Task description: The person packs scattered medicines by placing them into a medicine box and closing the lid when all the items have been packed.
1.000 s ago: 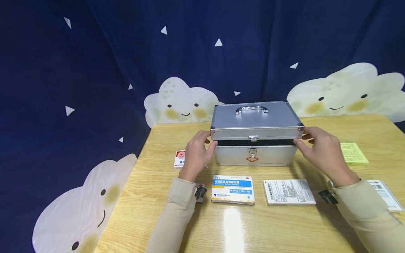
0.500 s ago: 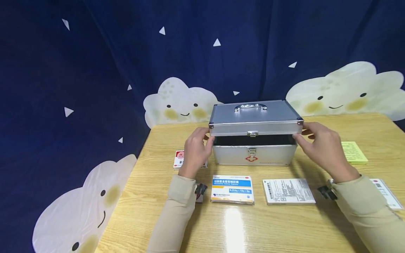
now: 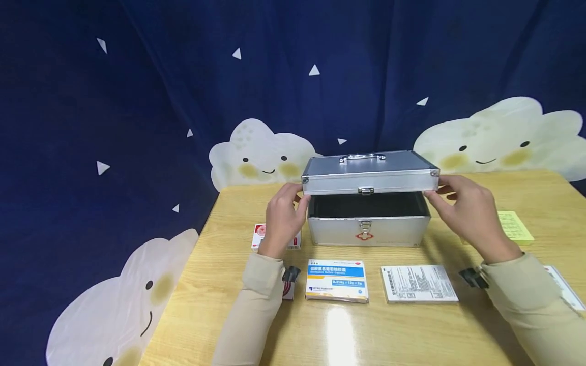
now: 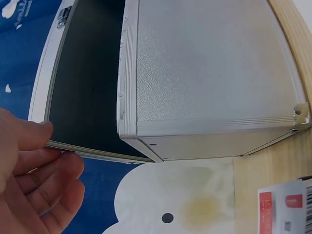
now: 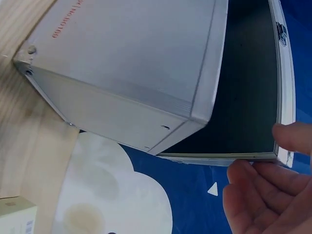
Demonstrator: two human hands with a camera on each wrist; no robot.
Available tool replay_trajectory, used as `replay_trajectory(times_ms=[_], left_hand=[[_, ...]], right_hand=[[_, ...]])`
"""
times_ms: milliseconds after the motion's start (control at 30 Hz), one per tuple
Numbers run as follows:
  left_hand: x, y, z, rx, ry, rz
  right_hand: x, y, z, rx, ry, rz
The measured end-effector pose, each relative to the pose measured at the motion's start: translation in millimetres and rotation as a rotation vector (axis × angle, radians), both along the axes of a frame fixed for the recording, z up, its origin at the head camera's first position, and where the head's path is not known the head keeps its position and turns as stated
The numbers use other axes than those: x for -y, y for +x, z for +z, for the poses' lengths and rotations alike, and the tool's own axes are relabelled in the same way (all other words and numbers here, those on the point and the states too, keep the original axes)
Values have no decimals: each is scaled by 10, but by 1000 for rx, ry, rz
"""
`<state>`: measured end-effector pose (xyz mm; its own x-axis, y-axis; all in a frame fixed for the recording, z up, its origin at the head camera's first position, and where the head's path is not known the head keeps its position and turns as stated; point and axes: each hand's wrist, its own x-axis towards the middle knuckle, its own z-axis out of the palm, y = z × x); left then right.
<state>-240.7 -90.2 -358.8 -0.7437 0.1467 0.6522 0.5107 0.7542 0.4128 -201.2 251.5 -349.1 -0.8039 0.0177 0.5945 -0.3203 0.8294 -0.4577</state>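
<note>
A silver first-aid case [image 3: 334,233] with a red cross stands on the table, its hinged lid [image 3: 398,180] tilted partway up and the dark inside showing. My left hand [image 3: 285,216] holds the lid's front left corner, thumb at the front edge and curled fingers beside the side wall. At the opposite front corner, my right hand [image 3: 473,216] grips the same lid in the same manner. Both wrist views show thumb and fingers on the lid's rim [image 4: 41,92]. A metal handle [image 3: 362,157] lies on top, and the front latch [image 3: 364,226] hangs undone.
In front of the case lie a blue-and-white medicine box [image 3: 337,279] and a white printed box [image 3: 419,284]. Small red-and-white boxes [image 3: 294,241] sit by the left arm. A yellow box [image 3: 515,226] and a white box [image 3: 565,290] lie right. A curtain hangs behind.
The lid has swung upward and back from a narrow gap to a wider one, both hands rising slightly with it. The case body and medicine boxes stay in place.
</note>
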Motion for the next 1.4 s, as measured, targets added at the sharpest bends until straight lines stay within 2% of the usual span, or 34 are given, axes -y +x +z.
replay_trajectory(times_ms=[167, 267, 567, 733, 967, 1400], left_hand=[[1, -44, 88, -25, 10, 5], [8, -61, 142, -23, 16, 20], [18, -161, 212, -29, 49, 26], [15, -208, 259, -27, 35, 35], [1, -256, 292, 2, 23, 34], [-58, -431, 423, 6, 91, 23]], right_hand=[[16, -52, 76, -40, -24, -7], [35, -86, 121, -35, -48, -10], [34, -172, 236, 53, -54, -35], [27, -209, 278, 70, -70, -34], [-12, -251, 308, 150, -42, -65], [-38, -418, 406, 92, -95, -131]])
